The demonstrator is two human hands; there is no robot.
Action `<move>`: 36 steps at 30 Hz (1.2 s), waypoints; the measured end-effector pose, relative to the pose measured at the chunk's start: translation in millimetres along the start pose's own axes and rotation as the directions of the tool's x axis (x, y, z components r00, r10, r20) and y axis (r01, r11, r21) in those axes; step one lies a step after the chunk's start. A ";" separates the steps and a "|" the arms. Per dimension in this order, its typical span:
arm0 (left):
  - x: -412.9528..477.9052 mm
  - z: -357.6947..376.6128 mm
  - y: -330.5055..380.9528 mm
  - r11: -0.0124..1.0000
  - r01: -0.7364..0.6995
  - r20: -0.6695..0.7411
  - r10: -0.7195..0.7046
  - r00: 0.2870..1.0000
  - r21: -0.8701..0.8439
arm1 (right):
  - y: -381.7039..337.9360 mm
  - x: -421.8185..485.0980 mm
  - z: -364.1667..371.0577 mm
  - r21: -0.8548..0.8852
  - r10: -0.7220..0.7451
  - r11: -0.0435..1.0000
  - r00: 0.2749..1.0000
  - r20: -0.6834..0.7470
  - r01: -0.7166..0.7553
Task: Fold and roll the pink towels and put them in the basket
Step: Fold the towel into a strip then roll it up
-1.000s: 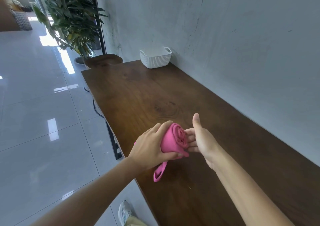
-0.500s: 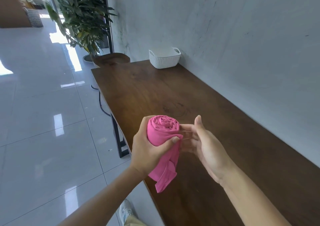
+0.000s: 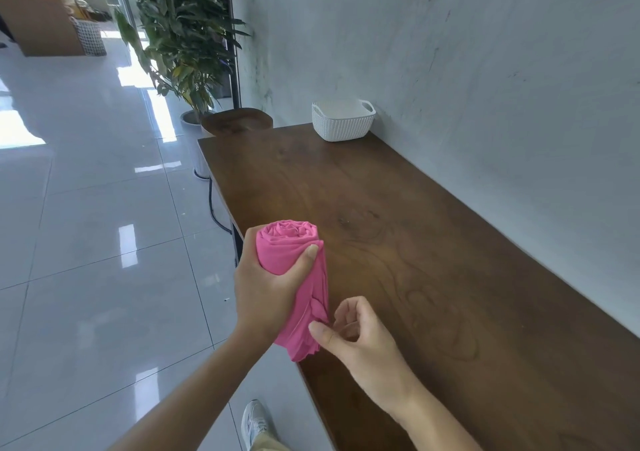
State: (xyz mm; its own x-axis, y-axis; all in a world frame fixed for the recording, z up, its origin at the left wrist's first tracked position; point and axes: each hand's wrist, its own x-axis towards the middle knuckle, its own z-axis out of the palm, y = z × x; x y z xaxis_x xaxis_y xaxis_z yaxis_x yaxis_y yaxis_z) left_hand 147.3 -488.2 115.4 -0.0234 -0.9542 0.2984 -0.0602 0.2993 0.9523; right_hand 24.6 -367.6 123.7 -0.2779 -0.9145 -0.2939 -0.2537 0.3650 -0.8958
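A rolled pink towel (image 3: 285,248) stands upright above the near left edge of the wooden table (image 3: 398,242). My left hand (image 3: 263,288) grips the roll around its middle, thumb across the front. A loose tail of the towel hangs below the roll. My right hand (image 3: 356,336) pinches that tail near its lower end between thumb and fingers. The white basket (image 3: 341,126) sits at the far end of the table against the wall, well away from both hands; nothing shows above its rim.
A grey wall runs along the table's right side. A potted plant (image 3: 187,35) and a round wooden stool (image 3: 237,121) stand beyond the table's far left corner. Glossy floor tiles lie to the left. My shoe (image 3: 254,423) shows below.
My left hand has turned the roll upright and lifted it. My right hand dropped from beside the roll's top to the hanging tail and took hold of it.
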 end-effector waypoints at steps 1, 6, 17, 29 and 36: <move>1.6 0.2 1.3 1.000 -0.001 -0.006 0.001 1.000 0.002 | -2.8 0.1 3.6 -0.021 0.011 1.000 1.000 -0.018 -0.011; 8.0 -1.4 4.4 1.000 -0.022 -0.007 0.023 1.000 0.005 | -5.5 6.3 12.8 -0.028 -0.014 1.000 0.998 -0.067 0.013; 25.0 -18.2 -9.0 0.998 0.045 -0.064 -0.047 0.997 -0.034 | -29.7 10.5 -3.7 0.826 0.162 0.534 0.981 0.109 -0.181; 53.8 -34.1 -25.1 0.989 0.119 -0.035 -0.122 0.992 -0.089 | -69.4 57.2 19.8 0.954 0.059 0.285 0.995 0.077 -0.090; 100.0 -45.7 -41.1 0.986 0.161 -0.005 -0.162 0.987 -0.033 | -77.9 112.7 32.2 0.970 0.129 0.200 0.985 0.116 -0.141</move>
State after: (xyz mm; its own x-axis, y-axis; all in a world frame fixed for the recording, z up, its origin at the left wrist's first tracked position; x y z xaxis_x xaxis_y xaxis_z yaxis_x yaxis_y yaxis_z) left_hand 193.0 -596.2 109.1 -0.0082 -0.9900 0.1408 -0.0302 0.1409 0.9896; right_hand 42.9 -504.7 149.5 -0.1990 -0.8736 -0.4441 0.8866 0.0326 -0.4614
